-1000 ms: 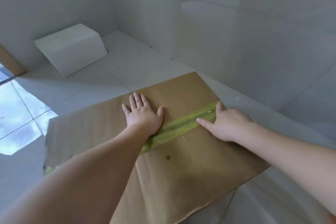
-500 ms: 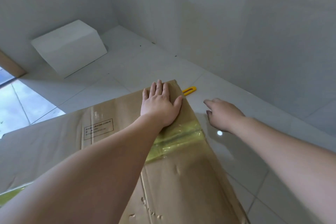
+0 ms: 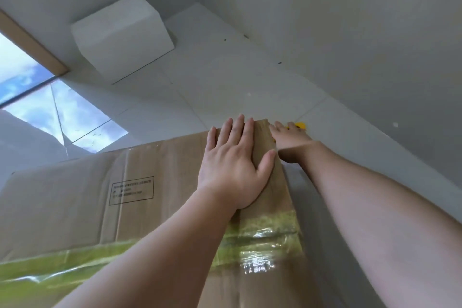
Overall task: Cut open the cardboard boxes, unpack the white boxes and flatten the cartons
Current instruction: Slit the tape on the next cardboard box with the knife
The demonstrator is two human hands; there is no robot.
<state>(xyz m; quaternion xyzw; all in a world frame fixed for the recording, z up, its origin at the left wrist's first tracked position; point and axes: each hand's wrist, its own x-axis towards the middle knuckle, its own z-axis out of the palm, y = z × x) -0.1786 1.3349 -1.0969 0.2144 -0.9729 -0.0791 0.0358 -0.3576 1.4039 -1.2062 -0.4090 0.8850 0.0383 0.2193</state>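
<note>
one carton (image 3: 155,207) is seen, filling the lower centre and lower left of the frame; it lies flat on the floor (image 3: 225,87), so its flattening is judged largely done, with green tape (image 3: 265,235) left across it. the left hand (image 3: 235,165) is pressed flat on the carton near its far right corner, fingers straight and spread, nothing gripped. the right hand (image 3: 287,140) is stretched past the carton's right edge at a yellow cutter (image 3: 298,125) on the floor, right of centre; whether it is gripped cannot be told, since the fingers are mostly hidden. one white box (image 3: 122,35) is stood unpacked in the upper left, well apart from the carton. counted: one carton, one white box, one cutter, two hands. any further cartons to be cut are not shown, so the remainder cannot be judged.
</note>
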